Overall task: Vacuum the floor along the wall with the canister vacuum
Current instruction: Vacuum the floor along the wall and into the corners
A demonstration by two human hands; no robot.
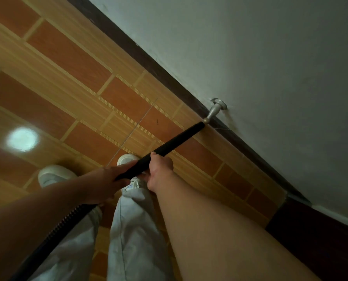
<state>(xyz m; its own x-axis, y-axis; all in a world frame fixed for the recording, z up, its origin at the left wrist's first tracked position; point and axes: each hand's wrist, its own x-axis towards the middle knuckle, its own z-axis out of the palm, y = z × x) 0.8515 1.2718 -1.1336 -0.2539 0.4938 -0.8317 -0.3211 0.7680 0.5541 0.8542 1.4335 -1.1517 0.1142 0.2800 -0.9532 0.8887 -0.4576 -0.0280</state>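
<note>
**Forearms (199,230) stretched to the vacuum wand (179,139) at the wall (270,57)**

The black wand is gripped by both hands: the right hand (160,171) is curled round its middle, and the left hand (106,181) is closed on its rear end, where the ribbed hose (67,218) is joined. Its tip is held at the dark baseboard (148,63), just beside a metal doorstop (215,109). White shoes (53,175) are planted on the orange tiled floor (67,57).

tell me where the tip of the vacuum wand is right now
In the head view, the tip of the vacuum wand sits right of centre at the foot of the wall, at the dark baseboard and just beside the silver door stopper.
</note>
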